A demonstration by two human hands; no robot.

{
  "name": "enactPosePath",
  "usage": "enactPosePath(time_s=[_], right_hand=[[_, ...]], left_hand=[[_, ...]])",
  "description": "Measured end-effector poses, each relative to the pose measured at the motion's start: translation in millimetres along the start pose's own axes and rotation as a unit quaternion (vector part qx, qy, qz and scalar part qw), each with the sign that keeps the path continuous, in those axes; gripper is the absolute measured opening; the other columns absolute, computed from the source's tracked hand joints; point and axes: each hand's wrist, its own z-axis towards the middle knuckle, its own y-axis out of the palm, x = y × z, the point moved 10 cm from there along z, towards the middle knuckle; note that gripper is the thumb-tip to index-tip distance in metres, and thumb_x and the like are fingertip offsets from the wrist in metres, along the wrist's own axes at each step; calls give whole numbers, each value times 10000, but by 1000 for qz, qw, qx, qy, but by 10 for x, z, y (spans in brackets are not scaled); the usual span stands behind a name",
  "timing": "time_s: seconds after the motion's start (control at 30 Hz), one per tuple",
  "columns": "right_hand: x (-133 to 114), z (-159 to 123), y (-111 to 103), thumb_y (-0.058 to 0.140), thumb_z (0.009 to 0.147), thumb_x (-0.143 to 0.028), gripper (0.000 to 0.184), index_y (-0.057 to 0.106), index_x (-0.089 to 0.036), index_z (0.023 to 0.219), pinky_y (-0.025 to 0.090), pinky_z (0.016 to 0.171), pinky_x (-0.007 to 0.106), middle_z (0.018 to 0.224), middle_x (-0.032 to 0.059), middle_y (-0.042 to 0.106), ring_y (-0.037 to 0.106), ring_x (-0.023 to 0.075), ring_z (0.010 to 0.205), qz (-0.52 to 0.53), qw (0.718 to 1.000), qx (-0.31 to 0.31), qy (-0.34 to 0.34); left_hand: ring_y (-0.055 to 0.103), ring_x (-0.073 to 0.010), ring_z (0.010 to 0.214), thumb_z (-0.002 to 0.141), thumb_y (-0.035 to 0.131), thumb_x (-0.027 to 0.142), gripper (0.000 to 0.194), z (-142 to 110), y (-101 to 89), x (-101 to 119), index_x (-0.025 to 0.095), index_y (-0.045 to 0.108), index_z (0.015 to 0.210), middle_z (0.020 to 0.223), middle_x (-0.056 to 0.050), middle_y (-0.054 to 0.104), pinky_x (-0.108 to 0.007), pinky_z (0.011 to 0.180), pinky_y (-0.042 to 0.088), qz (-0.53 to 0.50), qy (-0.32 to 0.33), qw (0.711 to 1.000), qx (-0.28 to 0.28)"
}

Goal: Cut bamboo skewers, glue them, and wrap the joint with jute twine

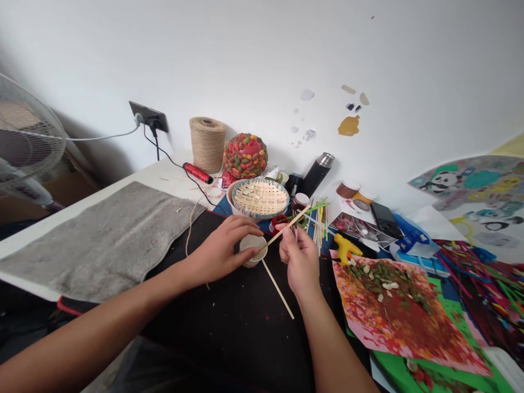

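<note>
My right hand is closed, pinching a thin wooden stick between thumb and fingers. The stick slants down to the left, its lower end over a small pale cup. My left hand arches beside and over that cup, thumb and fingers apart; whether it touches the rim I cannot tell. A second wooden stick lies on the black mat, one end by the cup. Behind the hands sits a woven bamboo basket with blue edging. Several loose sticks lie beyond my right hand.
At the back stand a twine spool, a seed-covered ball and a leaning black flask. A grey cloth covers the left side. Rightward are a yellow glue gun, a painted sheet and colourful pipe cleaners.
</note>
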Motion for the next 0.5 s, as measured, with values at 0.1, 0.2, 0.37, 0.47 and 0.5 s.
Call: enactPosePath(time_s=[0.1,0.2,0.37,0.47,0.5], right_hand=[[-14,3,-1,787,898,-569,387,767,-196,1000,152,429,234,626,-85,322,220,71,480,2,1000,3,0],[-30,6,-12,797,888,-575,403,767,-189,999,147,429,229,617,-90,324,216,69,477,5,1000,6,-5],[-30,2,2,795,898,-564,395,770,-183,998,149,432,221,609,-95,328,219,64,476,16,1000,-4,-7],[-33,-2,18,793,891,-571,397,770,-186,986,150,427,221,607,-94,335,218,65,471,17,1000,-7,-5],[-34,-3,23,793,887,-574,400,770,-187,982,151,425,222,607,-93,340,219,66,469,16,1000,-7,-4]], left_hand=[[615,-252,1225,1031,615,283,220,107,7,-18,217,720,1213,1238,-84,737,-466,1122,464,-30,-5,999,-17],[631,-249,1189,1021,624,291,236,193,73,-57,221,736,1217,1207,-79,748,-441,1095,471,-63,-27,997,-41],[668,-244,1123,985,635,288,257,256,183,-52,216,759,1198,1166,-75,770,-394,1064,480,-96,-54,991,-73],[690,-242,1072,966,626,302,252,268,237,-101,204,775,1144,1129,-63,785,-373,1009,502,-115,-96,985,-86],[699,-240,1049,961,620,310,254,268,259,-133,200,779,1125,1115,-60,790,-364,985,511,-123,-114,982,-90]])
